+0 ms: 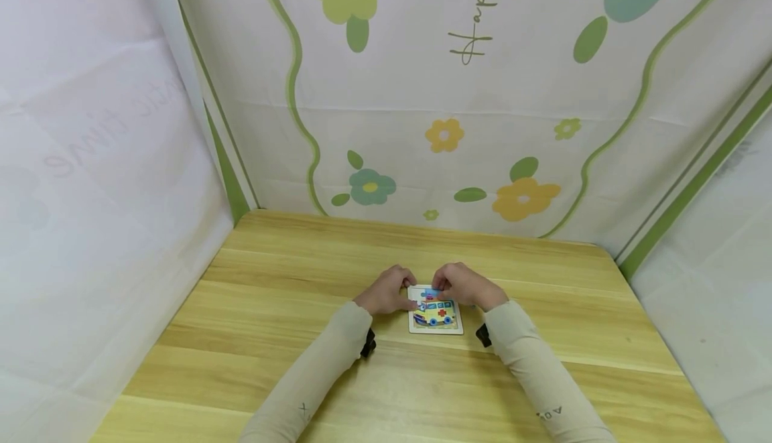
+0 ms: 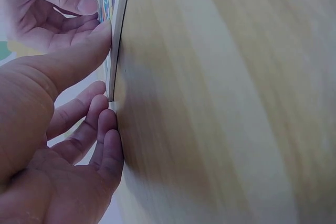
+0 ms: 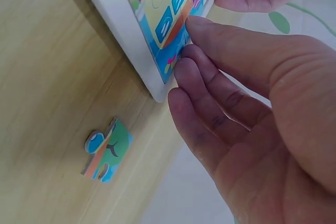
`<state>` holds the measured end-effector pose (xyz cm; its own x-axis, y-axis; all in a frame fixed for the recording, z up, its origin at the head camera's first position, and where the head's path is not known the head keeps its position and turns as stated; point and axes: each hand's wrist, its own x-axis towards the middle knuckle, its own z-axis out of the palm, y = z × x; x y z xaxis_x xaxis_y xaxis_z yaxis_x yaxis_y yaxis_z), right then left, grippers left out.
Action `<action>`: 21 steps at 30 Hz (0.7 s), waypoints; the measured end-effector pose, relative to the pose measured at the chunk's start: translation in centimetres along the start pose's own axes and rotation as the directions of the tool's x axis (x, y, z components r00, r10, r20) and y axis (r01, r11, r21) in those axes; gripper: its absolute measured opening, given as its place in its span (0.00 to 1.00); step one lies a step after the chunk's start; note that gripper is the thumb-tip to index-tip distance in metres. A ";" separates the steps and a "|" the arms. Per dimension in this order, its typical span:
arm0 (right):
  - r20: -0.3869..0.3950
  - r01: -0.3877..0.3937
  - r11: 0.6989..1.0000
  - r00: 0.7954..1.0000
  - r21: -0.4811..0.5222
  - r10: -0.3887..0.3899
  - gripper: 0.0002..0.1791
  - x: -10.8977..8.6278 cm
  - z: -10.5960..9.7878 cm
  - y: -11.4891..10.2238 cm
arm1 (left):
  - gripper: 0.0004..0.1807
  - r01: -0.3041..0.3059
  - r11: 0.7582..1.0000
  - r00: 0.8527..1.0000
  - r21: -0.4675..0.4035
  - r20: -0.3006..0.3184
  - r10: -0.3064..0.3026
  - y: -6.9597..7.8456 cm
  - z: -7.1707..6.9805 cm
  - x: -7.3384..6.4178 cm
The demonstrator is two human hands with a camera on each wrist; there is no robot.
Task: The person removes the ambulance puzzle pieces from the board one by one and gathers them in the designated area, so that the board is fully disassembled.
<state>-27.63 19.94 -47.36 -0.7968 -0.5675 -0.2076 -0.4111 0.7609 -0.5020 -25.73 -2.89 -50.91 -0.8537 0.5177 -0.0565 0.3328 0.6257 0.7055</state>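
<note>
A small square jigsaw puzzle (image 1: 435, 321) with a white frame lies on the table, showing a yellow ambulance with a red cross. My left hand (image 1: 389, 292) holds the frame at its left side, thumb on the face and fingers around the far corner. At the puzzle's far edge my right hand (image 1: 463, 286) pinches a puzzle piece (image 1: 430, 293), largely hidden by the thumb and fingers. A pale, unfilled spot shows in the upper left of the picture. Beside the frame, a loose green, blue and orange piece (image 3: 116, 148) lies on the wood in the right wrist view.
The wooden table (image 1: 277, 282) runs back to a white cloth wall (image 1: 398, 101) printed with flowers. More white cloth hangs at the left (image 1: 108, 181) and right (image 1: 712, 255). Dark wrist devices sit under both sleeves, close to the tabletop.
</note>
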 end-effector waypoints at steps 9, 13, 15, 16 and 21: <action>0.000 0.002 1.000 1.000 -0.024 -0.002 0.04 0.1 0.1 0.1 | 0.24 0.000 1.000 1.000 0.004 0.007 0.000 0.1 0.0 -0.1; 0.010 0.025 0.997 1.000 -0.077 -0.024 0.04 0.2 0.1 -0.1 | 0.25 0.006 0.999 1.000 0.031 0.009 -0.006 0.3 -0.1 -0.1; 0.014 0.036 0.994 0.999 -0.099 -0.034 0.04 0.1 0.1 -0.1 | 0.25 0.010 0.999 1.000 0.052 0.009 -0.010 0.5 -0.2 -0.1; 0.015 0.039 0.993 0.999 -0.108 -0.038 0.04 0.1 0.1 -0.2 | 0.25 0.010 0.998 1.000 0.063 0.008 -0.011 0.6 -0.2 -0.1; 0.012 0.042 0.992 0.999 -0.119 -0.041 0.04 -0.2 0.0 -0.3 | 0.25 -0.007 0.995 1.000 0.098 0.014 0.005 1.3 -0.4 -0.1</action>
<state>-27.35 19.77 -47.20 -0.7738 -0.6019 -0.1973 -0.4941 0.7685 -0.4065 -25.36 -2.35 -49.76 -0.8462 0.5292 -0.0627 0.3761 0.6765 0.6331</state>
